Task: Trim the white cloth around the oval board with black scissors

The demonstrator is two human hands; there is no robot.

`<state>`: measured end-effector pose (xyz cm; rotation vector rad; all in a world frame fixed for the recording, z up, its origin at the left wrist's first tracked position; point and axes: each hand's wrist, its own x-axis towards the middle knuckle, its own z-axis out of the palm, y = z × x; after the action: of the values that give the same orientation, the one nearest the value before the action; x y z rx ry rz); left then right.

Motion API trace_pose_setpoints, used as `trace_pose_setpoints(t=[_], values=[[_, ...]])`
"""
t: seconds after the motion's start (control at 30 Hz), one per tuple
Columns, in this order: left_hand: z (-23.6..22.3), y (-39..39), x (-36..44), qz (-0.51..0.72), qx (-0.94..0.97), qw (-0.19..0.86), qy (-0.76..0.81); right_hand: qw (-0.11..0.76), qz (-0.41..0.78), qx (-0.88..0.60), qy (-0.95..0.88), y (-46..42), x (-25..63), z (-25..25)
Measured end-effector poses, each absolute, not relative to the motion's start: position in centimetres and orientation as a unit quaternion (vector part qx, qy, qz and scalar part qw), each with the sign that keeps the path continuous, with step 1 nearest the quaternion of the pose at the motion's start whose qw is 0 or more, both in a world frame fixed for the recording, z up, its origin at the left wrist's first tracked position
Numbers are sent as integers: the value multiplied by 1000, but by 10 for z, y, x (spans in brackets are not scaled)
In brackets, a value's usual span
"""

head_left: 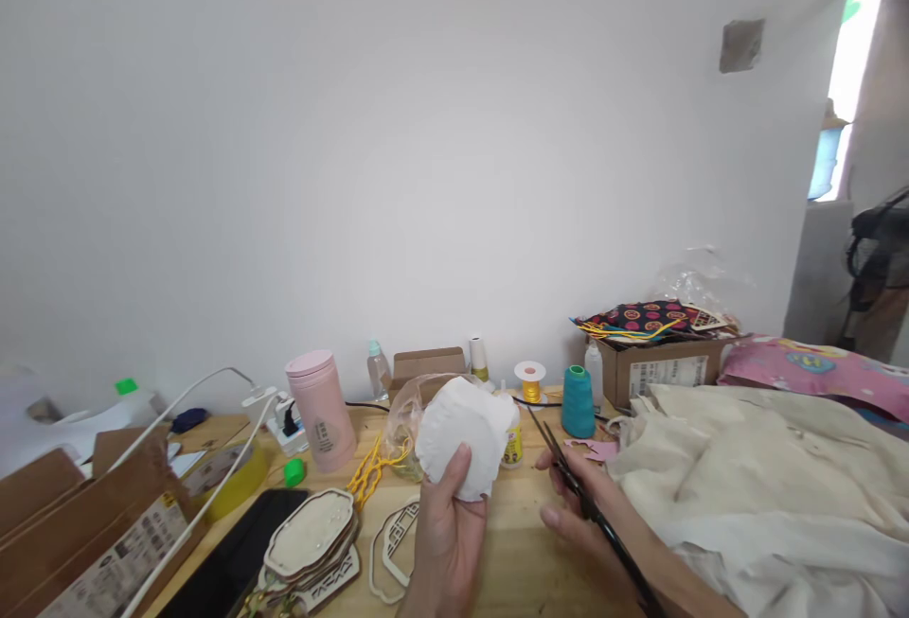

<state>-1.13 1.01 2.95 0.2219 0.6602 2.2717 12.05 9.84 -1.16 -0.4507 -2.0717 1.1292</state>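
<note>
My left hand (454, 533) holds up a round white piece (461, 433) of what looks like soft cloth or padding, with an uneven, crinkled edge. The thumb presses on its front; the other fingers are behind it. To the right, my right hand (586, 504) has a long black tool (583, 497) with two narrow prongs lying across it; whether it is scissors or tweezers I cannot tell. Its prongs point up and away, slightly apart. Behind the white piece are a clear plastic bag (403, 424) and a small bottle with a yellow label (512, 443), both partly hidden.
Left: a stack of wooden frames (312, 538), a black phone-like slab (238, 556), yellow tape (227, 481), a cardboard box (106, 533) and a pink tumbler (321, 410). Right: a teal thread cone (578, 402), cream cloth (753, 457) and a filled carton (653, 367). A wall (454, 145) stands behind.
</note>
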Motion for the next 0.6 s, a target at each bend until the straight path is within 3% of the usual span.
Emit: trace_pose_setpoints(t=[0.33, 0.6], values=[[15, 17, 2, 860, 85, 435, 254, 371, 290, -193, -861, 97, 119, -12], [9, 15, 7, 831, 147, 445, 300, 386, 374, -183, -823, 94, 117, -9]])
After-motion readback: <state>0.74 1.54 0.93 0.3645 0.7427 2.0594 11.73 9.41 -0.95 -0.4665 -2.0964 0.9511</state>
